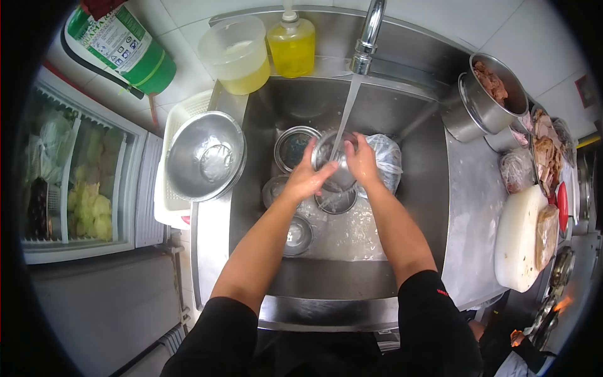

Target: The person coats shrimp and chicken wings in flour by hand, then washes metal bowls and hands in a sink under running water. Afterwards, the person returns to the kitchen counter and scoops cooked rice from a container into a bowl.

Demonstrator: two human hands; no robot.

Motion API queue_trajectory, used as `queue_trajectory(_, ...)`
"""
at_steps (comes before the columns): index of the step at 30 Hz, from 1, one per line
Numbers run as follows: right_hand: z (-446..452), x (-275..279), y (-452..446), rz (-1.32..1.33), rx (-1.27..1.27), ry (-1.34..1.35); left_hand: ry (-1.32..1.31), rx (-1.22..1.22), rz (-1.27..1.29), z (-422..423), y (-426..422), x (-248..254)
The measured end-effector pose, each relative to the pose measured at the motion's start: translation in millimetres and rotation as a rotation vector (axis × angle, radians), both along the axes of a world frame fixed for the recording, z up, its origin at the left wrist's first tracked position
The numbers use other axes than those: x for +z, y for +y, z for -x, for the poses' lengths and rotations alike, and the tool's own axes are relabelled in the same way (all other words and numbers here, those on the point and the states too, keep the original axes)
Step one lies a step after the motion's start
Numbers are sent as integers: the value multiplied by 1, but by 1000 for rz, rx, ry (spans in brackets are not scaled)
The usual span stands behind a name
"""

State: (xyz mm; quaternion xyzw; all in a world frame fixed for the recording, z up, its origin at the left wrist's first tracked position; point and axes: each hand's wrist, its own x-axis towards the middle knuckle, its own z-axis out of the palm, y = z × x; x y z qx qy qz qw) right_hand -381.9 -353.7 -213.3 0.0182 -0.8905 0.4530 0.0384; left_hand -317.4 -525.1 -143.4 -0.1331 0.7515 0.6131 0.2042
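Note:
Water runs from the faucet [363, 56] into a small metal bowl [337, 164] that I hold over the sink [333, 276]. My left hand [308, 176] grips the bowl's left side, and my right hand [362, 162] grips its right side. Below, on the sink floor, lie another round metal bowl [336, 201], a metal container [295, 148] at the back left and a small bowl [298, 235] nearer the front. A knotted clear plastic bag [384, 163] lies to the right of my right hand.
Large metal bowls [206, 156] rest on a white basket left of the sink. Behind stand a plastic tub [235, 53] and a yellow soap bottle [292, 47]. Metal pots with meat [490, 81] and a white board [520, 239] are at right. A person's hand [516, 339] shows lower right.

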Motion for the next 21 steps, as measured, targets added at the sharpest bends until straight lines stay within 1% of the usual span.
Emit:
queue_trajectory(1,-6,-13,6,211,-14,-111,90,-136,256,16,-1,-13)
queue_trajectory(2,-13,-34,22,548,-104,-275,175,-272,512,28,-2,-28)
queue_trajectory(3,-21,-62,39,884,-197,-437,284,-283,567,32,-1,-28)
queue_trajectory(5,-50,-154,51,251,-432,-483,516,-294,687,39,2,-17)
queue_trajectory(6,-78,-202,52,3,-341,-432,529,-231,702,40,0,-14)
queue_trajectory(8,-81,-218,44,-282,-195,-472,554,-92,733,34,-3,-11)
queue_trajectory(9,-77,-197,38,-320,-148,-578,456,-74,739,32,-8,-7)
queue_trajectory(10,-80,-167,30,-361,-103,-696,455,-30,747,32,-14,-12)
queue_trajectory(11,-73,-140,20,-427,-39,-586,448,3,749,30,-22,-21)
queue_trajectory(12,-66,-120,14,-484,118,-556,444,33,743,26,-26,-26)
queue_trajectory(14,-43,-84,11,-604,425,-452,361,10,757,22,-29,-21)
queue_trajectory(17,-37,-50,9,-641,599,150,298,-25,773,15,-36,-23)
queue_trajectory(20,-16,4,1,-241,464,338,400,-10,624,9,-40,-21)
queue_trajectory(21,-5,9,-2,-155,415,366,482,7,475,12,-42,-31)
